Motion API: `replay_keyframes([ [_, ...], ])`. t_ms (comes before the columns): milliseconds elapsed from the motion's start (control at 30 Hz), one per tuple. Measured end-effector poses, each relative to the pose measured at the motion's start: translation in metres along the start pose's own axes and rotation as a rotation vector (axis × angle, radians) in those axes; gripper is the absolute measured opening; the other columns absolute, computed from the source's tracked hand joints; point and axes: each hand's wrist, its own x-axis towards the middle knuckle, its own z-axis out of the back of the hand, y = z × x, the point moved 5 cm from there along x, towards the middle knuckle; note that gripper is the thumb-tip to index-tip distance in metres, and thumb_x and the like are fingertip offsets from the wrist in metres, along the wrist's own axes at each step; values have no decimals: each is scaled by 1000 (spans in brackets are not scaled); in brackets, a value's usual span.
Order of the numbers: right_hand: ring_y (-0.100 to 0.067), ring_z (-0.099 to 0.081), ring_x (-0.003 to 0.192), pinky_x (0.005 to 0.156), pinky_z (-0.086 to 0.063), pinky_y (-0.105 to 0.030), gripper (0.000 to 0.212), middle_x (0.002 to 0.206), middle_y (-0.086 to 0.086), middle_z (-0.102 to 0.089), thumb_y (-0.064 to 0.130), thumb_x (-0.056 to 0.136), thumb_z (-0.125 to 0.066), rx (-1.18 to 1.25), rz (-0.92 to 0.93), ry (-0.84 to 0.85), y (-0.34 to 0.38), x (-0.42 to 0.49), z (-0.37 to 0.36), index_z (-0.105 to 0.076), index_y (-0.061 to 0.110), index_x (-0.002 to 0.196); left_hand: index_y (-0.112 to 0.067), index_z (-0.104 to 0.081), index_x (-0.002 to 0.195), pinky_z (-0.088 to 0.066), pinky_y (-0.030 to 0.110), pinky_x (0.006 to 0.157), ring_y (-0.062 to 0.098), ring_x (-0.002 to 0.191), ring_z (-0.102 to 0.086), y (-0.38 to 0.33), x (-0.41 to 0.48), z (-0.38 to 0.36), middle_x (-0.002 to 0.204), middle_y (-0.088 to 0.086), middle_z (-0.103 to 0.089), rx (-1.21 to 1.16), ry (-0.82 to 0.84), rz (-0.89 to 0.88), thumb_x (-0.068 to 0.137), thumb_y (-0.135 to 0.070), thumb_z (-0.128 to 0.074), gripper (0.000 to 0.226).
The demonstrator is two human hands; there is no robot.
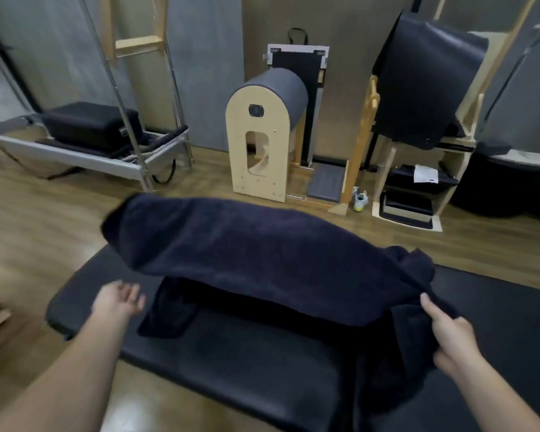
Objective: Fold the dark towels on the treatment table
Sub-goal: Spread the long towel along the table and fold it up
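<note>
The right hand point(449, 335), at the lower right of the frame, pinches a bunched end of the dark towel point(247, 254) between thumb and curled fingers. The left hand point(119, 302), at lower left, is spread palm-up with relaxed fingers and holds nothing, just short of the cloth. The towel billows across the middle of the frame above the treatment table point(247, 366), its upper-left end loose in the air, while a darker flap point(169, 310) lies on the padding beneath — whether that is the same towel or a second one I cannot tell. The likely trouble is that, with one end free, the cloth settles crooked or creased, or that the loose end, which hangs out past the table's left corner, drops onto the wooden floor point(44, 232). Holding only a bunch in one hand also risks mismatched corners. The table's near and left edges lie close to the work; toward the right of the frame the padding runs on — ample room there. The wooden barrel point(259, 141) at upper centre stands well apart.
</note>
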Motion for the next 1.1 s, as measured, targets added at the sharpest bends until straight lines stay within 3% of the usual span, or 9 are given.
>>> replay_keyframes([
  [167, -36, -68, 101, 92, -52, -56, 66, 114, -14, -71, 41, 71, -82, 35, -205, 112, -62, -8, -23, -63, 9, 125, -9, -43, 145, -37, 40, 108, 26, 124, -56, 164, -24, 51, 127, 8, -60, 327, -29, 406, 102, -28, -50, 47],
  [267, -37, -65, 106, 83, -56, -50, 60, 125, -15, -66, 40, 87, -71, 141, -323, 111, -96, -14, -33, -55, 11, 137, -4, -49, 140, -42, 46, 95, 31, 101, -62, 266, -74, 24, 109, 15, -63, 575, 252, 651, 94, -39, -63, 60],
  [367, -35, -65, 107, 81, -53, -43, 46, 124, -16, -66, 31, 95, -62, 155, -450, 184, -125, -42, -41, -57, 5, 133, -4, -53, 137, -44, 54, 98, 36, 115, -60, 335, -143, -21, 127, 18, -62, 647, 558, 887, 83, -64, -66, 82],
  [433, -33, -69, 98, 76, -56, -41, 33, 109, -17, -73, 22, 96, -62, 209, -500, 230, -134, -62, -41, -62, 5, 124, -6, -63, 130, -43, 54, 106, 38, 118, -60, 351, -180, -50, 128, 18, -67, 512, 692, 976, 87, -65, -61, 73],
  [500, -31, -71, 95, 71, -59, -39, 25, 101, -15, -75, 14, 96, -61, 281, -489, 248, -134, -71, -31, -63, 7, 120, -5, -69, 124, -46, 50, 106, 37, 117, -63, 352, -199, -73, 123, 20, -69, 363, 724, 892, 93, -49, -63, 54],
  [633, -32, -69, 107, 88, -57, -40, 35, 120, -20, -69, 25, 100, -55, 354, -483, 262, -132, -69, -4, -60, 5, 128, -1, -70, 116, -59, 42, 78, 40, 105, -69, 360, -197, -78, 111, 24, -73, 409, 584, 587, 94, -7, -64, 23],
  [800, -32, -66, 109, 95, -51, -42, 44, 120, -17, -69, 39, 96, -59, 370, -488, 144, -138, -46, 28, -59, 10, 129, -1, -70, 114, -57, 47, 90, 37, 105, -70, 371, -216, -79, 107, 20, -75, 486, 609, 410, 94, 5, -57, 25],
  [967, -29, -70, 80, 50, -58, -31, 41, 106, -15, -66, 25, 101, -54, 646, -492, 21, -124, -3, 68, -53, 4, 136, -1, -68, 117, -59, 42, 81, 34, 105, -70, 369, -217, -53, 111, 18, -75, 625, 606, 312, 96, 10, -50, 29],
  [1100, -25, -69, 86, 56, -61, -32, 38, 115, -12, -67, 14, 98, -57, 669, -566, 53, -128, 24, 88, -55, 3, 134, -3, -69, 115, -61, 36, 70, 30, 89, -73, 345, -205, -21, 103, 15, -76, 816, 525, 177, 97, 9, -53, 27],
])
